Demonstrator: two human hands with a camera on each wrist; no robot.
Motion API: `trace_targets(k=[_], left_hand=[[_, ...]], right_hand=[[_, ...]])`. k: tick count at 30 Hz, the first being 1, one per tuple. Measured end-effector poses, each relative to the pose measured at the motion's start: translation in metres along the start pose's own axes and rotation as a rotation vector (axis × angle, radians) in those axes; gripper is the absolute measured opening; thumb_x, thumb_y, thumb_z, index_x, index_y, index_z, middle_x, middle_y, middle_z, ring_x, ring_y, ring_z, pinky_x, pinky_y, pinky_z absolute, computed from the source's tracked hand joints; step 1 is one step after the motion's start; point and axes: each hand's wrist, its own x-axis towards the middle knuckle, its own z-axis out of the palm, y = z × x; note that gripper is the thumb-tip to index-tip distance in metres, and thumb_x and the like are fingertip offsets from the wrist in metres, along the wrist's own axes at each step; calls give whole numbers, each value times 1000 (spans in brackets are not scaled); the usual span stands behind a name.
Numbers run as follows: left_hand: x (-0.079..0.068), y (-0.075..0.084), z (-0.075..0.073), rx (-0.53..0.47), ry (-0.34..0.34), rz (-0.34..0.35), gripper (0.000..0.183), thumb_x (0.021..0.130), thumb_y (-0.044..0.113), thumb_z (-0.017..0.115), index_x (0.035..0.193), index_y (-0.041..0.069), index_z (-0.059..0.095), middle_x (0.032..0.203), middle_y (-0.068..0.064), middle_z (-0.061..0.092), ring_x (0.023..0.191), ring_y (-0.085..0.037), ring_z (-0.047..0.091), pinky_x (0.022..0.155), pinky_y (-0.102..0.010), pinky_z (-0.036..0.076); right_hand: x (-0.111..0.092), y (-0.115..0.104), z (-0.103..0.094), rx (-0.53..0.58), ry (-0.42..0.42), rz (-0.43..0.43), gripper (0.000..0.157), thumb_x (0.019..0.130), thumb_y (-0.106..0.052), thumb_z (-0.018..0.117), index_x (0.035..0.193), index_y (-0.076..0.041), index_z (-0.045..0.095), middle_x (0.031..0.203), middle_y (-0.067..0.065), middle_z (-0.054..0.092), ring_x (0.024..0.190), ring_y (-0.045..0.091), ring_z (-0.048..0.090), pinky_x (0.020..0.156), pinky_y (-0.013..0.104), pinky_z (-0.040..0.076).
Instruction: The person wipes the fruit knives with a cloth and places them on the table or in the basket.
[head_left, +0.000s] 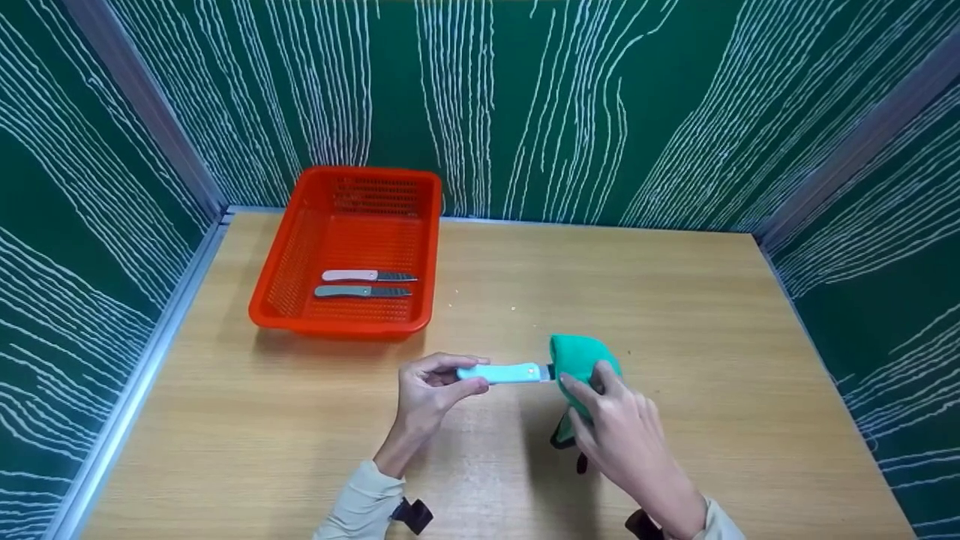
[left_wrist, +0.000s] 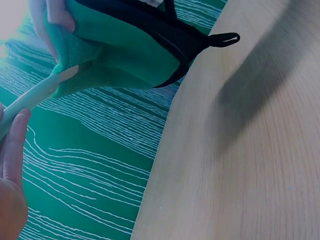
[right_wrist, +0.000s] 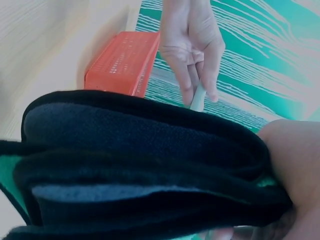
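Observation:
Between thumb and fingers, my left hand (head_left: pixel 427 391) pinches the light blue handle of a small knife (head_left: pixel 501 373) at its butt end. The knife lies level above the table, its blade pointing right. Most of that blade is hidden in the fold of a green cloth mitt (head_left: pixel 579 355) with black edging and a hanging loop. My right hand (head_left: pixel 626 435) grips the mitt about the blade. In the left wrist view, part of the knife's blade (left_wrist: pixel 69 73) shows before the cloth. Two dark-lined openings of the mitt (right_wrist: pixel 100 125) face the right wrist camera.
A red plastic basket (head_left: pixel 341 327) stands at the back left of the wooden table (head_left: pixel 690 315). Inside lie a pink-handled knife (head_left: pixel 350 275) and a grey-green-handled knife (head_left: pixel 343 291), side by side. Green panels (head_left: pixel 517 112) with white wavy lines enclose the back and sides.

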Motion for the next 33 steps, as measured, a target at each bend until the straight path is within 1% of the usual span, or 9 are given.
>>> trace_targets(k=[4,10,16,20,24,29,31,33], left_hand=[[0,2,-2,-36,13,-21,26,74,-12,71,97,-22,60,96,-28,67,76,-30,69,68,-47,57],[-2,6,-7,-31,61,-49,28,75,-12,72,97,-22,59,95,-24,68,75,-29,69,69,-45,57],[1,6,-11,-31,83,-41,31,73,-12,73,98,-24,58,95,-23,69,75,-28,69,68,-46,57],[4,8,-14,-28,90,-37,32,74,-11,73,98,-24,57,95,-24,68,74,-28,69,67,-46,57],[8,11,-16,-17,104,-46,31,74,-10,73,99,-23,58,96,-26,67,73,-30,69,67,-45,58],[16,15,-23,38,137,-59,30,75,-8,73,100,-19,62,96,-24,68,71,-28,68,63,-37,59],[20,19,-27,60,145,-71,30,76,-7,73,102,-17,63,96,-23,69,71,-27,68,64,-37,59],[27,22,-33,80,150,-86,30,76,-6,74,103,-16,63,97,-22,69,72,-29,68,66,-39,59]], right_hand=[[-2,6,-3,7,-4,19,36,67,2,68,102,-7,74,79,8,46,43,7,32,36,13,28],[-6,18,-5,34,15,58,37,68,2,66,103,-6,73,78,4,43,46,5,29,37,13,24],[-9,31,-6,28,52,87,34,68,1,61,99,-4,74,76,4,45,47,5,31,37,16,25],[-11,38,-8,21,54,121,33,68,1,61,98,-3,74,77,6,47,49,7,34,38,18,28],[-14,47,-15,2,34,149,31,69,1,64,99,-2,74,78,7,48,50,8,36,39,19,30],[-16,62,-24,-29,11,170,33,70,2,69,102,-3,73,80,10,50,50,9,38,39,18,33],[-17,68,-28,-43,1,186,35,70,2,70,104,-4,72,82,11,50,51,11,39,40,18,33],[-19,75,-29,-53,-7,191,36,71,3,70,106,-4,72,83,12,49,50,12,38,39,18,31]])
